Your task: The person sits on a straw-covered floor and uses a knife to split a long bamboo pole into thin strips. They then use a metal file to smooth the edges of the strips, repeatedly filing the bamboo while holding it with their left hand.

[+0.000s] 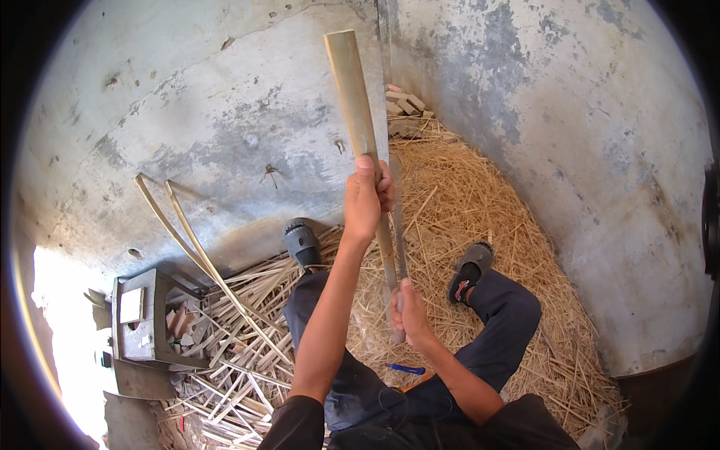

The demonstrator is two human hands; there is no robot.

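My left hand [364,201] is wrapped around a long split bamboo piece [351,94], thumb lying along it. The bamboo stands steeply in front of me, its wider end up and its narrow lower end near my right hand [412,311]. That hand is closed around the handle of a long, narrow-bladed knife [400,217]. The blade points upward along the right side of the bamboo, its dark edge close to it. Whether the blade touches the bamboo cannot be made out. My fingers hide part of the handle.
Thin shavings [442,195] cover the floor on the right, and split bamboo strips [232,375] lie at left. Two long bent strips [191,247] lean on the wall. A grey box-like stand [139,330] is at left, bricks [405,103] in the corner, and a small blue object [406,369] near my lap.
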